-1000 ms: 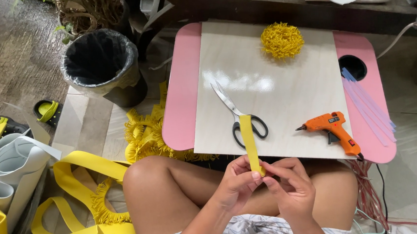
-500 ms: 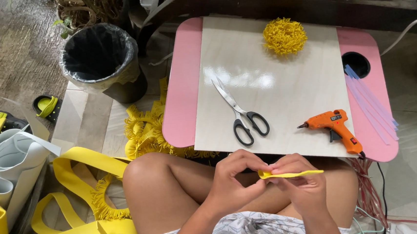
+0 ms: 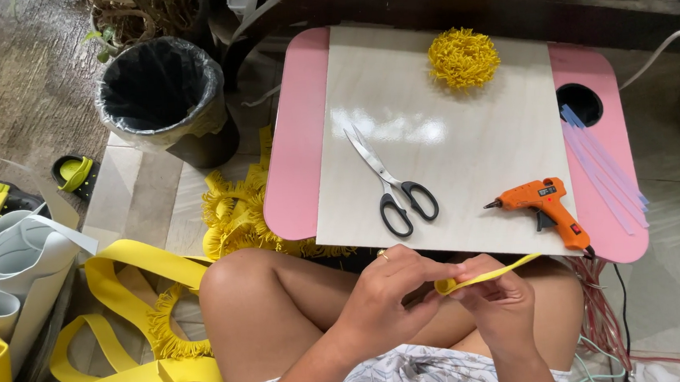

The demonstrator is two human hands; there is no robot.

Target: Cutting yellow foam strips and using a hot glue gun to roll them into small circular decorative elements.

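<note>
Both my hands meet over my lap and hold a thin yellow foam strip [image 3: 489, 273]. My left hand [image 3: 391, 291] pinches the strip's curled end between thumb and fingers. My right hand [image 3: 501, 303] grips the strip beside it, and the free end sticks out to the right. Just beyond my hands lies a small lap table [image 3: 296, 138] with pink ends and a pale wood top. On it rest black-handled scissors [image 3: 391, 183], an orange glue gun [image 3: 544, 204] and a round yellow fringed flower [image 3: 463, 58].
A black-lined bin [image 3: 159, 96] stands at the left of the table. Yellow fringe [image 3: 234, 214], yellow foam bands [image 3: 121, 374] and rolled grey foam sheets [image 3: 10, 270] lie on the floor at left. Clear glue sticks [image 3: 601, 161] lie on the table's right pink end near a round hole [image 3: 579, 102].
The strip stood upright between my hands a second ago; it now lies sideways, its end curled between my fingers. Nothing on the table has moved.
</note>
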